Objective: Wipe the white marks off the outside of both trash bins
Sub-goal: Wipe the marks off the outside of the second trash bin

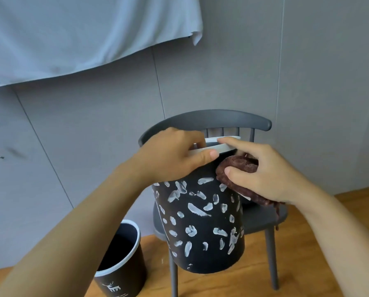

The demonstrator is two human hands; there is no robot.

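Item: marked bin [202,224], black, white rim, held up in front of a grey chair [209,122], tilted with its base toward the camera. Near wall thick with white marks, none yet visibly cleared on this side.

Left hand [170,155]: grip closed over the rim, fingers inside, thumb outside along the band. Serves as the anchor.

Right hand [262,174]: grip curled round a brown cloth [239,170], thumb on top, pressing it to the upper right wall just under the rim (index finger lies on the rim itself).

Second bin [120,260]: upright on the wooden floor [320,213], lower left, deer print facing; no marks visible on the part in view.

Handling note, as judgement: start at the rim and draw the cloth downward in overlapping strokes, firm pressure. Keep the left grip tight so the bin does not twist; turn it by the rim to bring fresh wall round. Refold the cloth when loaded, lest it smear.
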